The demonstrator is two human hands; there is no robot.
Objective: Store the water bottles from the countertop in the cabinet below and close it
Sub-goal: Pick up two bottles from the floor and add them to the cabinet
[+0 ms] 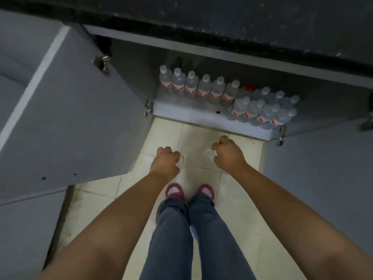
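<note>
Both doors of the cabinet (201, 116) stand open; bottles (203, 87) line its floor toward the right front corner. Left hand (167, 160) and right hand (228, 154) each hold a closed grip on a bottle, over the floor tiles (165, 134).

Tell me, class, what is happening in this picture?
A person stands before an open cabinet under a dark countertop. Each hand, left hand and right hand, is closed around a clear bottle. Many water bottles already stand in rows inside. Both doors are still open.
</note>
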